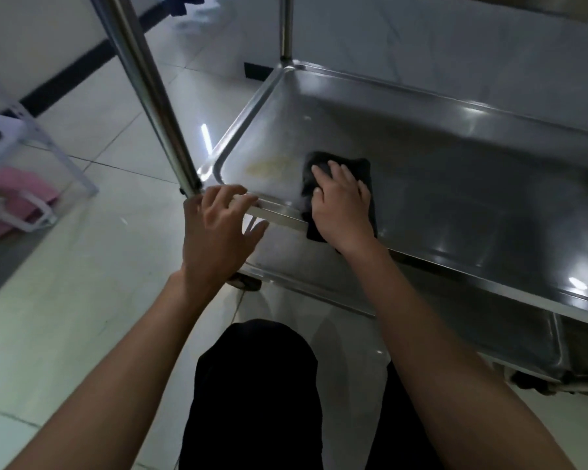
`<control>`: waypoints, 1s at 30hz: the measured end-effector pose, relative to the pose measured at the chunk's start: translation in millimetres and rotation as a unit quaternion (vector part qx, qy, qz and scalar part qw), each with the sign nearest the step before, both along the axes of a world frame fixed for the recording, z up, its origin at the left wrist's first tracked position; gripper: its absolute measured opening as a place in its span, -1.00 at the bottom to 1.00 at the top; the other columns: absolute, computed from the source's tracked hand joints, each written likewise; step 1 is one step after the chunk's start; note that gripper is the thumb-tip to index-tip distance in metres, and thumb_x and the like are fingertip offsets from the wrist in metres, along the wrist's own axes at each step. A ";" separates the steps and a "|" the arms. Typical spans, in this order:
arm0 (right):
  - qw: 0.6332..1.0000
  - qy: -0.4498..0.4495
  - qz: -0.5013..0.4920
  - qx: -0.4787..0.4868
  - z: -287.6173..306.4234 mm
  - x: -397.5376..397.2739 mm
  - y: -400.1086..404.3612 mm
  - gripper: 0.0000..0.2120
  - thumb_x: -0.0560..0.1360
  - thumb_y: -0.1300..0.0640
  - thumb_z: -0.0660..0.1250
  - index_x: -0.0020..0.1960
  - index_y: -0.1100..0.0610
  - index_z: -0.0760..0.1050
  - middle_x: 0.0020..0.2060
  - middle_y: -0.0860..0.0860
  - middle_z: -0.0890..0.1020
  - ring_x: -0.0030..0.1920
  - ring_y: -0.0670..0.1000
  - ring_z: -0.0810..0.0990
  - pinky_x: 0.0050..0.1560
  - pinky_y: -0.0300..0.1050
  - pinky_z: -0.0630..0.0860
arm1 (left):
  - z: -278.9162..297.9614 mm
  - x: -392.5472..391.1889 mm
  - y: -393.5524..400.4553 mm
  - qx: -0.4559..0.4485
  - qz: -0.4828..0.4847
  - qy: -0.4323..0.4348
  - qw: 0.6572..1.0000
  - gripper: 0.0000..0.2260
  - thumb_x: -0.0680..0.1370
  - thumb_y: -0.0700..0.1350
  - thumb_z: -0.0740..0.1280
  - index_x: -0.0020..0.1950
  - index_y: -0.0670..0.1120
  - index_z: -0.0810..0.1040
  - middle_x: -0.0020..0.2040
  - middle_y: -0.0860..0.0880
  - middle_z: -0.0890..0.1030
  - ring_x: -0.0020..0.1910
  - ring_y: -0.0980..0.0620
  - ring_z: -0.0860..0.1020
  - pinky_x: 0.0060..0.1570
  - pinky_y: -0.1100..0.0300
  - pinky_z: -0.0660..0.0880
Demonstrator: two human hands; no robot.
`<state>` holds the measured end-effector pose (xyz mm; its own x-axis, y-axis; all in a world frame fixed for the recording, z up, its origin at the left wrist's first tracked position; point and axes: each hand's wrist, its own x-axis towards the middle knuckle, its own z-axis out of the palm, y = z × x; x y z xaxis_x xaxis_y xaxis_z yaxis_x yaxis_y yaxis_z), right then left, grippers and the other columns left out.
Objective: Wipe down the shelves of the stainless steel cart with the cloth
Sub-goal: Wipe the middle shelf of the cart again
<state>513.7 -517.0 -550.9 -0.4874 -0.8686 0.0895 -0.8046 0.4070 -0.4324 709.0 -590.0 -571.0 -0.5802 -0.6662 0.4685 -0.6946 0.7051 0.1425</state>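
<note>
- Right hand (pixel 342 206) is pressing flat on the dark, soft cloth (pixel 364 171) inside the shiny rimmed steel shelf (pixel 455 184).
- Left hand (pixel 218 228) is loosely curling at the shelf's front rim, possibly gripping it.

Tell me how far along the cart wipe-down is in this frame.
Mid-job, by the look of it. In hand: the right hand presses the dark cloth flat on the middle shelf near its front left corner, while the left hand rests on the front rim. Left: a yellowish smear beside the cloth is unwiped, and the lower shelf shows no cloth. Whether any shelf is finished cannot be told.
</note>
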 end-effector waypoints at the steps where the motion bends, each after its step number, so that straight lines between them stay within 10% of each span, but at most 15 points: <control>1: 1.000 0.003 0.010 0.001 -0.2 5.8 -8.5 -0.54 0.69 0.08 0.03 0.58 -0.02 0.21 0.60 0.04 0.14 0.60 0.04 0.01 0.57 0.18 -0.06 | 0.3 4.8 -3.7 0.003 0.018 0.000 1.000 -0.65 0.55 0.16 0.37 0.23 0.00 0.62 0.24 0.00 0.60 0.28 -0.06 0.49 0.20 -0.08 0.31; 15: 0.991 0.008 0.130 0.033 3.3 63.8 -116.9 -0.53 0.64 0.08 0.09 0.55 -0.06 0.27 0.60 0.02 0.17 0.60 0.05 0.06 0.56 0.17 0.00 | -3.9 26.0 -17.6 0.019 0.044 0.035 0.998 -0.79 0.50 -0.21 0.36 0.08 -0.04 0.69 0.18 0.07 0.67 0.12 0.06 0.63 0.20 0.00 0.38; 30: 0.997 0.010 0.077 0.017 0.5 -20.7 -14.1 -0.55 0.69 0.07 0.07 0.57 -0.06 0.25 0.59 0.02 0.19 0.59 0.05 0.10 0.56 0.11 0.03 | 15.8 -33.8 19.1 0.060 -0.013 0.054 0.997 -0.78 0.61 -0.06 0.27 0.13 -0.02 0.69 0.14 0.03 0.69 0.15 0.01 0.62 0.20 -0.04 0.42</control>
<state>493.0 -531.2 -550.4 -0.3459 -0.9359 0.0674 -0.8668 0.2912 -0.4047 675.2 -570.9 -555.2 -0.5486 -0.7069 0.4465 -0.6522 0.6959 0.3004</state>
